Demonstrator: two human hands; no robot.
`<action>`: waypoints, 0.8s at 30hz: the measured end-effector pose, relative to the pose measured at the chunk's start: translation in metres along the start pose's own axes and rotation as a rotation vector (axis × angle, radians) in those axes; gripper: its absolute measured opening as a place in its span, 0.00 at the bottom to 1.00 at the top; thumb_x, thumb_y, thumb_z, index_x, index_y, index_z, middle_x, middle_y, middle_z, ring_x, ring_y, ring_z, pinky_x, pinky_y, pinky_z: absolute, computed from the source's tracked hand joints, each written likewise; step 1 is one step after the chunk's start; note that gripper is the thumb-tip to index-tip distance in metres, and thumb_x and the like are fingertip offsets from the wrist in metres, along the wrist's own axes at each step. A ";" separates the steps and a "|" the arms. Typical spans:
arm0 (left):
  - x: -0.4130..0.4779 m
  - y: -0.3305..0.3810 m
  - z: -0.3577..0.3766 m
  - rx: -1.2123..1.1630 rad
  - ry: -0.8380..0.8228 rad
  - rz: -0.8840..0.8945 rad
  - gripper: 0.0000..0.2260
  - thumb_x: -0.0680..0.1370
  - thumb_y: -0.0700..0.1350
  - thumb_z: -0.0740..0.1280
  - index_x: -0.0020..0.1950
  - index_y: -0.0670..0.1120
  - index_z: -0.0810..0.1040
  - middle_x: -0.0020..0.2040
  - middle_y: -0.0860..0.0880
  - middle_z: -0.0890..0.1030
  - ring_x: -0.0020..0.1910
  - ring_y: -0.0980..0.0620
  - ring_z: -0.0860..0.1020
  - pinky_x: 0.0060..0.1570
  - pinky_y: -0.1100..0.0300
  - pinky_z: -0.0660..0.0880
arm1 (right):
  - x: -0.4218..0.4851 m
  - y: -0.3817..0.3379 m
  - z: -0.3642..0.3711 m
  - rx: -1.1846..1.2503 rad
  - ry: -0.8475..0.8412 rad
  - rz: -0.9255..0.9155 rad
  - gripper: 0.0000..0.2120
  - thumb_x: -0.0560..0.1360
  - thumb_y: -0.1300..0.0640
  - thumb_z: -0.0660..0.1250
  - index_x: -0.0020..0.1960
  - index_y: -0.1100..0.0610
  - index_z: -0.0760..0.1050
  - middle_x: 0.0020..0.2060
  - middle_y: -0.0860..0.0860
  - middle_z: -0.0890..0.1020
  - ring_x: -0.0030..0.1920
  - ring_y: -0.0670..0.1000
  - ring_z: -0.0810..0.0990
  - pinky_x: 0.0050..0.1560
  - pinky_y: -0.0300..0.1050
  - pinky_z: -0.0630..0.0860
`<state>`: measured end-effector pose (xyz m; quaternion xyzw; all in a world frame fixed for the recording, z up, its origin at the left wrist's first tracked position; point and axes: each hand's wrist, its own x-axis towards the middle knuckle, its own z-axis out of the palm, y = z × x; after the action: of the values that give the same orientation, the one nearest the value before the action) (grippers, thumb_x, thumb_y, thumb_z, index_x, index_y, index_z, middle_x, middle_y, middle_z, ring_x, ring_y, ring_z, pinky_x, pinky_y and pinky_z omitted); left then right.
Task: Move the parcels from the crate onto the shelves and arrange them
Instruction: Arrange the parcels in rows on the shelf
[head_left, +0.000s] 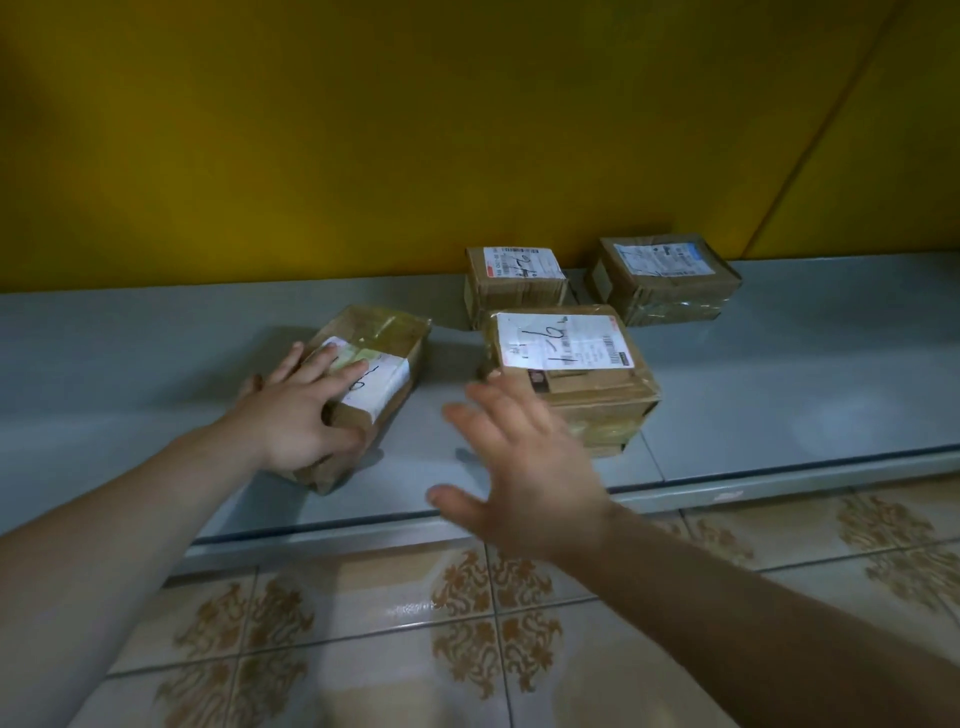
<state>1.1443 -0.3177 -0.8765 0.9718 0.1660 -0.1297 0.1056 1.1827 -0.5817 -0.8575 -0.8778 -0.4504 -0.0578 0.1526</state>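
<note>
A person's left hand (301, 410) holds the near end of a taped brown parcel (384, 358) lying at an angle on a low grey shelf (779, 374) below a yellow wall (363, 130); its fingers (332, 364) lie spread across the top and white label, while the thumb tucks round the near side. The right hand (524, 467), blurred, hovers wide open and holds nothing, just in front of a larger parcel (571, 364) with a hand-marked white label. 2 more parcels, a small box (514, 280) and a film-wrapped box (665, 275), stand at the back against the wall, making 4 on the shelf; the crate is out of view. The cartons look stiff and boxy, probably light enough for 1 hand, though glossy tape and film could make them slippery. Creased, dented corners suggest soft card that would give under a hard squeeze. The safest hold is likely across opposite sides or ends, palm on top, rather than on the slick label. A patterned tiled floor (519, 649) runs along the shelf's front edge.
</note>
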 end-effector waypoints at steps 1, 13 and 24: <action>0.002 -0.004 -0.003 0.010 -0.006 -0.008 0.46 0.58 0.73 0.54 0.76 0.68 0.47 0.79 0.60 0.40 0.78 0.50 0.38 0.72 0.38 0.47 | 0.000 -0.008 0.015 0.062 0.007 -0.034 0.34 0.71 0.33 0.59 0.69 0.53 0.73 0.67 0.56 0.75 0.70 0.60 0.71 0.68 0.59 0.71; 0.040 -0.043 0.006 0.139 0.218 -0.088 0.31 0.79 0.61 0.59 0.77 0.64 0.45 0.79 0.57 0.45 0.78 0.45 0.44 0.73 0.36 0.49 | 0.049 -0.008 0.102 -0.069 -0.566 0.137 0.42 0.74 0.25 0.50 0.79 0.39 0.36 0.79 0.49 0.33 0.77 0.57 0.28 0.73 0.57 0.29; 0.103 -0.050 -0.009 0.109 0.336 -0.140 0.29 0.80 0.48 0.64 0.77 0.63 0.54 0.79 0.55 0.52 0.77 0.38 0.48 0.68 0.27 0.46 | 0.047 -0.010 0.102 -0.014 -0.535 0.177 0.43 0.70 0.22 0.47 0.79 0.39 0.40 0.79 0.47 0.36 0.77 0.55 0.29 0.75 0.56 0.29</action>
<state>1.2226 -0.2386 -0.9060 0.9702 0.2413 0.0184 0.0143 1.1991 -0.5074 -0.9405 -0.8989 -0.3958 0.1863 0.0268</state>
